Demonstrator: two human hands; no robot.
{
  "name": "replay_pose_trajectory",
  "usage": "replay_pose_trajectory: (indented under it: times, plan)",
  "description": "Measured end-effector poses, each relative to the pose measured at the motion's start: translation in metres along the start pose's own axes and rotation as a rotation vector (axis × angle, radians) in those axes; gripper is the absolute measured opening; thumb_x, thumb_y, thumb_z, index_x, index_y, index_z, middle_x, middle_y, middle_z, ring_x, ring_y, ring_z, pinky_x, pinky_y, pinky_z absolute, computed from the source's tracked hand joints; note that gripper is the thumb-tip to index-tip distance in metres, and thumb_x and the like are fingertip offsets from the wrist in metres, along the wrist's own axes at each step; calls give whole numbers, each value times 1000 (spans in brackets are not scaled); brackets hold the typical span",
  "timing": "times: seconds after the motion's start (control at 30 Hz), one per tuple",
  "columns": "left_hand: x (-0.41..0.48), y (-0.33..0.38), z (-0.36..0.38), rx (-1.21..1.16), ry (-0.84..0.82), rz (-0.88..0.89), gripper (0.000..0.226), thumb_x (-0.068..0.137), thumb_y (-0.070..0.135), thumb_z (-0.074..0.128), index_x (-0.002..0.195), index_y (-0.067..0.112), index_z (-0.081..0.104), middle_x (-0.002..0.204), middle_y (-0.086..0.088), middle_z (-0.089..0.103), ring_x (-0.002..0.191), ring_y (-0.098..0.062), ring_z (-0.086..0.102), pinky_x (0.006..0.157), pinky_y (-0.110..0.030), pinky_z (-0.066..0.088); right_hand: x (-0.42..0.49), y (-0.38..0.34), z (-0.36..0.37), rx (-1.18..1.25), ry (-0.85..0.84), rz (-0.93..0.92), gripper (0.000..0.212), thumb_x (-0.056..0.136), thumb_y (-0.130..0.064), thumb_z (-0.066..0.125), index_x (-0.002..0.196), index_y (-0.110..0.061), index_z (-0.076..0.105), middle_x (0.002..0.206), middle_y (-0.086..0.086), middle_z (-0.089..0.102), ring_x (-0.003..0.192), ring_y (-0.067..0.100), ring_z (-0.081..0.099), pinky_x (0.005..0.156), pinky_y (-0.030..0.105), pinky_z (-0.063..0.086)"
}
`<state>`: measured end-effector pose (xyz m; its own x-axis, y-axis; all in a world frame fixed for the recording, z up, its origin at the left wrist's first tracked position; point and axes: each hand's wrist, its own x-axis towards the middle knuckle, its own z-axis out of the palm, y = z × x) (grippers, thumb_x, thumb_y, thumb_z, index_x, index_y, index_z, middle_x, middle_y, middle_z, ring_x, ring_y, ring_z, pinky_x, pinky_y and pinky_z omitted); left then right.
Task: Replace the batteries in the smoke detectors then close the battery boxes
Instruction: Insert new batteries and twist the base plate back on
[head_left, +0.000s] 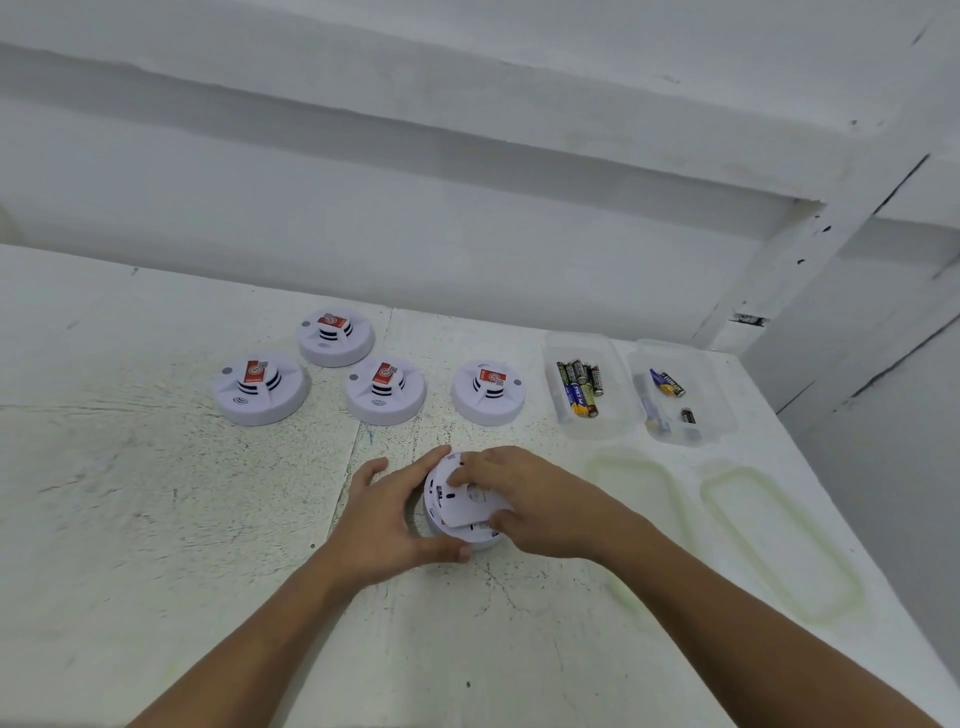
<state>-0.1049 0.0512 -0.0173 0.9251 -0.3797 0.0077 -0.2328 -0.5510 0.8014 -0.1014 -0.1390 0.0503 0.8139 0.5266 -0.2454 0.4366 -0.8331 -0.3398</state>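
Observation:
A white smoke detector (460, 512) lies upside down on the table in front of me. My left hand (387, 519) grips its left rim, fingers curled over the top edge and thumb at the lower edge. My right hand (530, 501) covers its right side, fingers and thumb pinching a white part on its back; what lies under the fingers is hidden. Several more detectors with red labels stand face up behind: one (260, 388), one (335, 336), one (385, 391), one (488, 392). A clear box (556, 364) holds several batteries (581, 387). A second clear box (722, 415) holds a few batteries (667, 383).
Two clear box lids (639, 499) (779, 540) lie flat on the white table (156, 519), right of my hands. A white wall rises just behind the table, and the table's right edge runs diagonally past the boxes.

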Motion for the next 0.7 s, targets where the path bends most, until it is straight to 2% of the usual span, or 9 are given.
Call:
replay_pose_trajectory:
  times: [0.13, 0.23, 0.33, 0.47, 0.53, 0.6, 0.7]
  plan:
    - [1, -1, 0, 7, -1, 0, 90, 47, 75, 70, 125, 60, 27, 124, 41, 44, 120, 27, 26, 108, -17, -1, -1, -2, 1, -14, -4, -32, 53, 89, -6, 51, 140, -18, 43, 152, 1, 32, 139, 17, 26, 114, 30, 24]
    - [0, 1, 0, -7, 1, 11, 90, 47, 73, 70, 125, 59, 27, 121, 42, 44, 117, 30, 25, 106, -13, -2, -1, 0, 5, 7, -6, -41, 54, 89, -4, 46, 141, -19, 42, 154, 0, 27, 142, 16, 21, 116, 31, 23]
    - [1, 0, 1, -9, 3, 14, 95, 47, 72, 71, 130, 55, 27, 121, 39, 48, 118, 24, 32, 108, -16, -2, -1, 1, 8, 29, 8, -54, 55, 89, -4, 45, 141, -20, 42, 155, -1, 25, 143, 14, 20, 113, 29, 25]
    - [2, -4, 2, -15, 11, 6, 101, 49, 68, 76, 136, 50, 29, 120, 35, 54, 119, 19, 38, 109, -16, -2, -4, 5, 14, 65, 17, -59, 45, 99, -19, 43, 144, -25, 38, 159, -5, 15, 146, 10, 9, 111, 20, 13]
    - [2, -5, 3, -14, 16, 7, 101, 49, 70, 76, 136, 51, 28, 120, 36, 54, 120, 17, 39, 109, -15, -3, -3, 7, 20, 74, 22, -57, 42, 102, -28, 39, 144, -28, 37, 159, -6, 13, 147, 9, 5, 115, 24, 10]
    - [3, -6, 3, -15, 17, 4, 102, 48, 72, 75, 136, 52, 28, 121, 37, 53, 121, 16, 39, 110, -17, -2, -1, 7, 25, 66, 44, -53, 40, 102, -30, 37, 143, -28, 38, 159, -6, 14, 147, 10, 5, 117, 28, 10]
    - [4, -7, 3, -15, 12, 8, 102, 48, 74, 74, 136, 51, 29, 122, 38, 51, 122, 16, 38, 109, -17, -3, 0, 7, 30, 54, 88, -53, 40, 102, -28, 38, 141, -26, 41, 159, -3, 17, 147, 12, 7, 116, 24, 5]
